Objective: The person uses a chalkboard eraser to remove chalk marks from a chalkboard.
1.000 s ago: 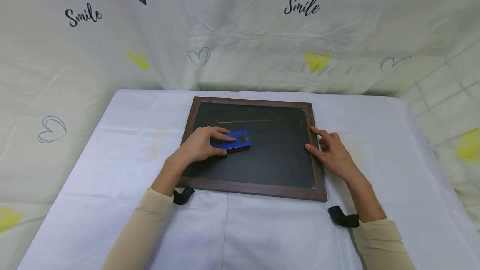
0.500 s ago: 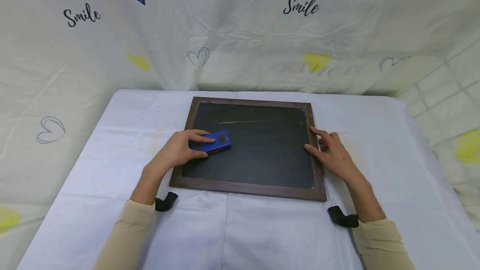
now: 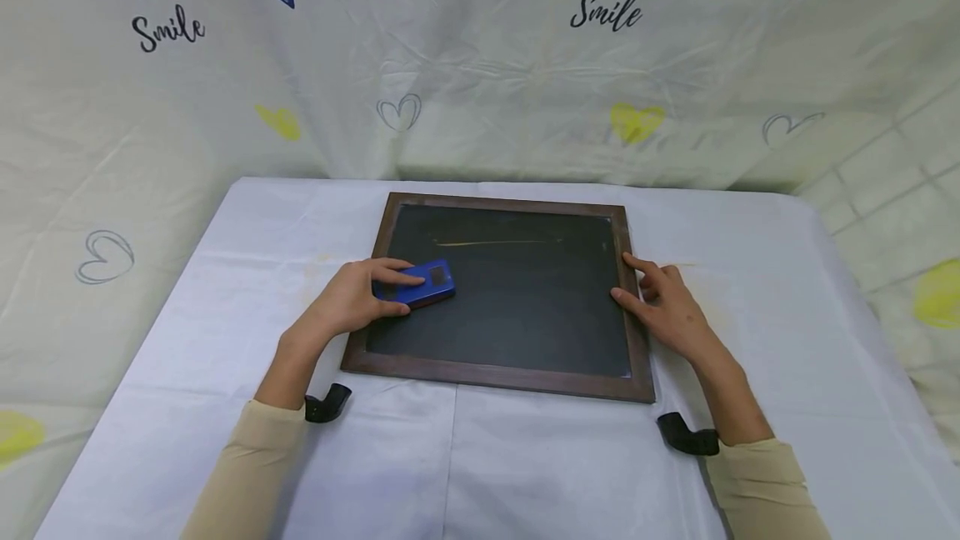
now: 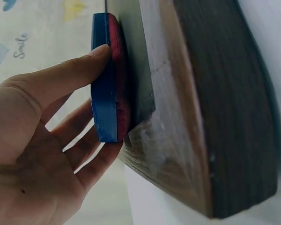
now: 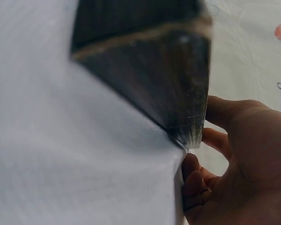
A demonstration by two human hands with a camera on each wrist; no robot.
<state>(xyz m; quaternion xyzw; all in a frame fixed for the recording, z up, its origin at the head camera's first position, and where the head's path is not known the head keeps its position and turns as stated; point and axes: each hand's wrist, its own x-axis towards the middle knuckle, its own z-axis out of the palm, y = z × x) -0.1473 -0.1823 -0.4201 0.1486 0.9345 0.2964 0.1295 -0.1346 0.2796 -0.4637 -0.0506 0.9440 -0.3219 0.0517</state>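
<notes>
A wood-framed blackboard point(image 3: 517, 315) lies flat on the white-covered table. My left hand point(image 3: 345, 298) grips a blue chalkboard eraser point(image 3: 431, 283) by its long sides, over the board's left part. In the left wrist view the thumb presses one side of the eraser point(image 4: 104, 89), and its red felt point(image 4: 122, 93) faces the board. A thin yellow chalk line point(image 3: 495, 242) runs across the board's upper part. At the right edge of the frame, my right hand point(image 3: 671, 311) has its thumb and index fingertip resting on the wood; its other fingers curl beside the edge.
White cloth point(image 3: 187, 340) covers the table around the board. Behind it hangs a pale curtain point(image 3: 517, 65) printed with hearts and "Smile". Each wrist carries a black camera mount, the left one point(image 3: 327, 403) near the board's front left corner, the right one point(image 3: 686, 436) below its front right corner.
My left hand has slid the eraser leftward from near the board's middle to its left side, mostly in the first half second. The right hand and the board stay put.
</notes>
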